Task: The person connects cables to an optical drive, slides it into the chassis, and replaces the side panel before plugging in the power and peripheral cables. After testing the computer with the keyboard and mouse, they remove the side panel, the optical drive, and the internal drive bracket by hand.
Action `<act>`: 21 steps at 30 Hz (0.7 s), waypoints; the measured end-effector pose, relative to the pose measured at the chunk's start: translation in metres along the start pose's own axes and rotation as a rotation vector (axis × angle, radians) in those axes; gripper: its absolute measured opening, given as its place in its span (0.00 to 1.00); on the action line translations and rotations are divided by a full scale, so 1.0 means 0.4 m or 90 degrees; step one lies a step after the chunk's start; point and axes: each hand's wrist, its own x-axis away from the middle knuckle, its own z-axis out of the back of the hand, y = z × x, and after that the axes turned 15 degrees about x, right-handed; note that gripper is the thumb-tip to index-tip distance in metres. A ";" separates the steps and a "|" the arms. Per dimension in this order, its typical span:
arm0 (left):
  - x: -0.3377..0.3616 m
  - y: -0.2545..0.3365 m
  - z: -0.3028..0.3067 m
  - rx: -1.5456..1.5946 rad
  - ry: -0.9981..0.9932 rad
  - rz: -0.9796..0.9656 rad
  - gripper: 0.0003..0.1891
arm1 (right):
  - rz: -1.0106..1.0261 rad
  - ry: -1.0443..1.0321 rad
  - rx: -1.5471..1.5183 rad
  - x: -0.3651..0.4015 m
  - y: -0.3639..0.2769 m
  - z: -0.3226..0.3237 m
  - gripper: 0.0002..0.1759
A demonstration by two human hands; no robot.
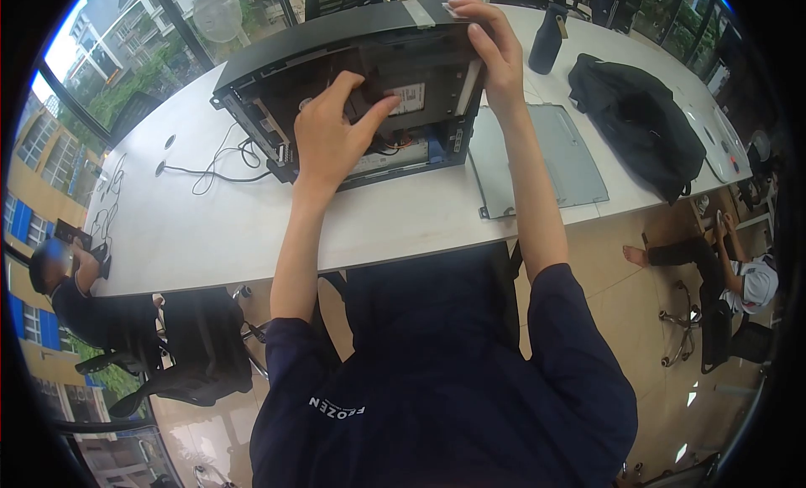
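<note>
A black desktop computer case (336, 36) stands on the white table with its near side open, showing a drive with a white label (410, 99), coloured wires and a metal unit low down. My left hand (329, 140) reaches into the opening, thumb and index finger spread apart; its other fingertips are partly hidden. At the upper right corner, my right hand (497, 56) grips the case, fingers over the top edge and thumb on the near side. Something small and white (454, 12) shows by its fingertips. A flat grey side panel (546, 161) lies right of the case.
Black cables (222, 176) run across the white table (386, 236) on the left. A dark bottle (547, 41) and a black bag (638, 123) stand and lie to the right. One person (71, 278) sits at far left, another (747, 278) at far right. Office chairs (201, 345) surround the table.
</note>
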 end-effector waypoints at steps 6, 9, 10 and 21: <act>0.102 -0.013 -0.003 0.108 0.019 -0.010 0.17 | 0.033 0.034 0.007 0.145 -0.078 0.045 0.50; 0.152 -0.018 -0.007 0.275 -0.032 0.019 0.20 | -0.041 -0.065 0.083 0.261 -0.182 0.061 0.42; 0.166 -0.010 -0.008 0.276 -0.034 0.025 0.20 | -0.044 -0.133 0.144 0.285 -0.207 0.074 0.35; 0.376 -0.042 -0.115 0.472 0.296 0.170 0.08 | -0.680 0.024 -0.361 0.480 -0.290 -0.057 0.23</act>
